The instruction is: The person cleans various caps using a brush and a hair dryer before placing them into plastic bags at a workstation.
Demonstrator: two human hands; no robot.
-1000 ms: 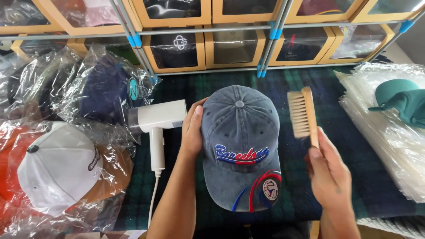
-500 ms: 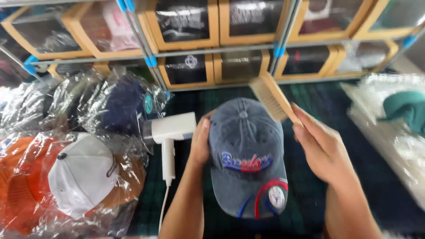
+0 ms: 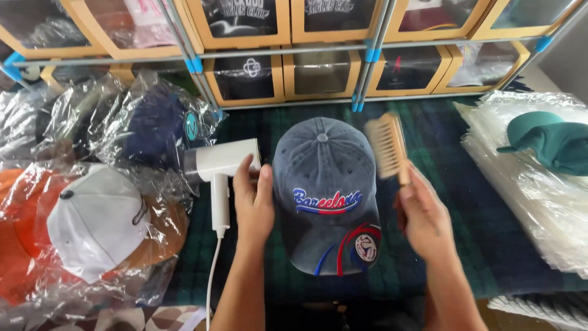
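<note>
Here the left hand point(image 3: 254, 205) lies flat against the grey cap's point(image 3: 324, 190) left side. The right hand point(image 3: 422, 214), its grip closed on a wooden brush point(image 3: 386, 147), hovers just right of the crown, bristles toward it.

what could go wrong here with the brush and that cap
1. The brush held in the right hand could snag the raised embroidery on the grey cap.
2. The left hand steadies only one side, so the cap may slide on the plaid cloth.
3. The left forearm might catch the white steamer cord.
</note>
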